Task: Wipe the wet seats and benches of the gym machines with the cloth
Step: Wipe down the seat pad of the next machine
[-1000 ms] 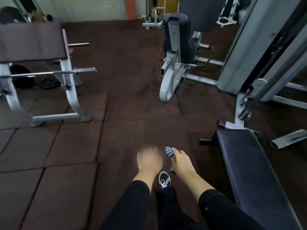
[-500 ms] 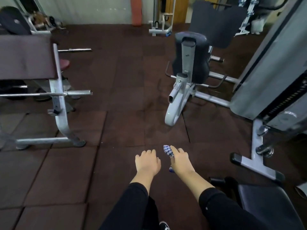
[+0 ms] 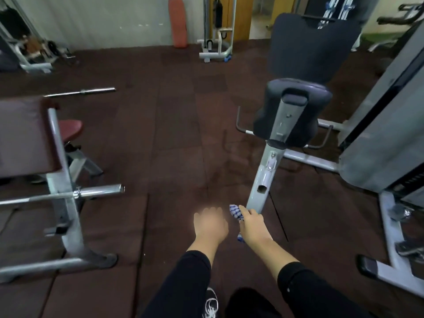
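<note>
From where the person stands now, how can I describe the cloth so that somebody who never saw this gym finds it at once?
Start at the grey machine post that slopes down from the dark padded seat right of centre. At the post's lower end is the person's right hand, whose grip holds the small blue-and-white checked cloth. It is the only patterned fabric; the left hand beside it holds nothing.

A single head-worn wide-angle camera looks forward and down across the rubber floor, close above the hands, toward the padded seat machine.

No text or labels readable — none at all.
</note>
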`<state>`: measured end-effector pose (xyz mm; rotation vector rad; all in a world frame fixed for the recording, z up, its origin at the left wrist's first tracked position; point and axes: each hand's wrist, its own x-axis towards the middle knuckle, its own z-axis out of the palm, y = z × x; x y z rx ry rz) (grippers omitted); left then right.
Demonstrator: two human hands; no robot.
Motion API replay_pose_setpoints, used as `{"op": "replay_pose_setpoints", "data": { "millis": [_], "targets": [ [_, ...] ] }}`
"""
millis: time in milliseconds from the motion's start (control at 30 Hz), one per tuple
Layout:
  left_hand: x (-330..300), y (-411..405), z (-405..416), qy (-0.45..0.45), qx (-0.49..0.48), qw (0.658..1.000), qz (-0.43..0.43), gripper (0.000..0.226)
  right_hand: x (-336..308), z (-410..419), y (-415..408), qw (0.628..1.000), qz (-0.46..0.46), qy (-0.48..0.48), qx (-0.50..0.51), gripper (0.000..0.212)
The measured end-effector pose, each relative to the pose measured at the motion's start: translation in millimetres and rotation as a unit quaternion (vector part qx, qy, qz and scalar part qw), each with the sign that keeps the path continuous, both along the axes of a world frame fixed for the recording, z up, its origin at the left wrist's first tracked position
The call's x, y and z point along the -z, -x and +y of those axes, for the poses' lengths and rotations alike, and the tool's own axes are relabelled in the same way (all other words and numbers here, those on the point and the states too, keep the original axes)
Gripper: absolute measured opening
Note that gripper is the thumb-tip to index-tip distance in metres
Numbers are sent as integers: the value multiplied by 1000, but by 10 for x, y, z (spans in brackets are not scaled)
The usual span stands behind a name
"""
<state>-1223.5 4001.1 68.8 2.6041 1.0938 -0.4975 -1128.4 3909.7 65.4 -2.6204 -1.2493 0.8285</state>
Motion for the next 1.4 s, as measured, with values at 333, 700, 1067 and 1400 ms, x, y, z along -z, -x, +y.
{"op": "replay_pose_setpoints", "data": {
  "millis": [333,700,1067,1400],
  "targets": [
    [-18,-1153,1985,-5,34,999,0,44,91,1934,-1088,997,11,-24,78,70],
    [-77,-2687,4174,-9,24,1000,1,46,129,4095,-2686,996,-3,-27,87,62],
    [35,-4194,6081,-25,127,992,8,48,289,5852,-4000,986,-7,-36,166,60],
    [50,-5747,7070,-32,316,948,27,49,280,6579,-5003,946,-10,-39,321,75]
  ]
}}
